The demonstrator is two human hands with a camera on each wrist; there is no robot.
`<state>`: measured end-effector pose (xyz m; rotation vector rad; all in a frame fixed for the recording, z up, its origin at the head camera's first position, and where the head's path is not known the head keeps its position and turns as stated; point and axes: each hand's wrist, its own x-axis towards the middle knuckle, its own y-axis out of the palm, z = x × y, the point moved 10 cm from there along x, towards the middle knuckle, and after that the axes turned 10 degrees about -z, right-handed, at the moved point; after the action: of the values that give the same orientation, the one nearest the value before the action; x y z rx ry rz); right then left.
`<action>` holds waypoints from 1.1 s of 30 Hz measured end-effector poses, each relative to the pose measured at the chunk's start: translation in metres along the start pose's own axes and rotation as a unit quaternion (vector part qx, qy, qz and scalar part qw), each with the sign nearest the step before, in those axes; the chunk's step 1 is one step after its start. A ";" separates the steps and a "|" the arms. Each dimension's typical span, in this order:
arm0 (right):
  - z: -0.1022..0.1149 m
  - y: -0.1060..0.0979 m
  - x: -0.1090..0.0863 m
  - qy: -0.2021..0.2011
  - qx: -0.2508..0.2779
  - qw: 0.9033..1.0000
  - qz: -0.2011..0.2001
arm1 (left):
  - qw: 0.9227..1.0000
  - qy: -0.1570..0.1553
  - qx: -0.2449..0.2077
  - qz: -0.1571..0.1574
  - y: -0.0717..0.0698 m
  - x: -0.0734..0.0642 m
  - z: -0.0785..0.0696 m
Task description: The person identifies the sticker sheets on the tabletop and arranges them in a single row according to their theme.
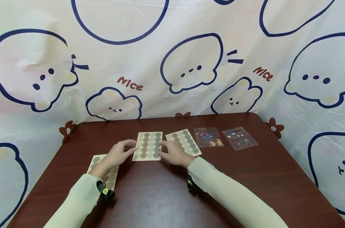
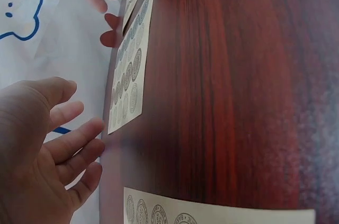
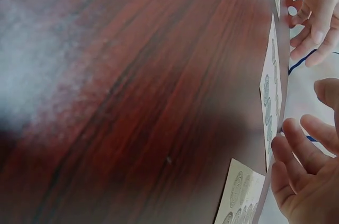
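Observation:
A cream sheet printed with rows of round stamp-like circles lies flat in the middle of the dark wood table. My left hand hovers by its left edge, fingers loosely bent and holding nothing. At the opposite edge is my right hand, its relaxed fingers over or beside the sheet; contact cannot be told from the head view. In the right wrist view the right hand's fingers are spread apart with nothing between them. A similar sheet lies partly hidden under my left forearm.
Right of the middle sheet is another circle-printed sheet, tilted and partly behind my right hand. Farther right lie two clear sheets, one with colourful small pictures and one with darker pictures. A patterned cloth hangs behind the table.

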<state>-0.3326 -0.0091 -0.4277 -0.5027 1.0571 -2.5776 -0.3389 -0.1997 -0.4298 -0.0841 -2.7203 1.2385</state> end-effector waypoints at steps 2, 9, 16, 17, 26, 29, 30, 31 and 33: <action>-0.001 0.001 0.002 0.003 -0.004 1.000 -0.003 | 1.000 -0.003 0.005 0.001 0.001 0.002 0.000; -0.007 0.006 0.005 0.005 -0.026 1.000 -0.002 | 1.000 0.002 0.005 0.006 0.007 0.007 0.001; -0.012 0.009 0.011 0.009 -0.042 0.999 -0.003 | 1.000 0.006 0.015 0.011 0.010 0.010 0.004; -0.013 0.009 0.012 0.009 -0.044 0.999 -0.002 | 1.000 0.007 0.018 0.013 0.011 0.011 0.004; -0.018 0.012 0.015 0.020 -0.036 0.999 0.027 | 0.999 0.028 0.036 0.031 0.018 0.011 0.002; -0.020 0.012 0.016 0.031 -0.039 0.998 0.041 | 0.998 0.037 0.032 0.033 0.017 0.011 0.001; -0.020 0.012 0.016 0.034 -0.041 0.998 0.045 | 0.998 0.036 0.030 0.035 0.017 0.011 0.001; -0.021 0.013 0.016 0.037 -0.044 0.997 0.047 | 0.998 0.038 0.030 0.038 0.017 0.011 0.001; -0.023 0.013 0.016 0.044 -0.052 0.996 0.052 | 0.998 0.033 0.029 0.045 0.018 0.011 0.001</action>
<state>-0.3551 -0.0107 -0.4492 -0.3507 1.2176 -2.4839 -0.3505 -0.1877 -0.4425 -0.2385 -2.6487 1.3141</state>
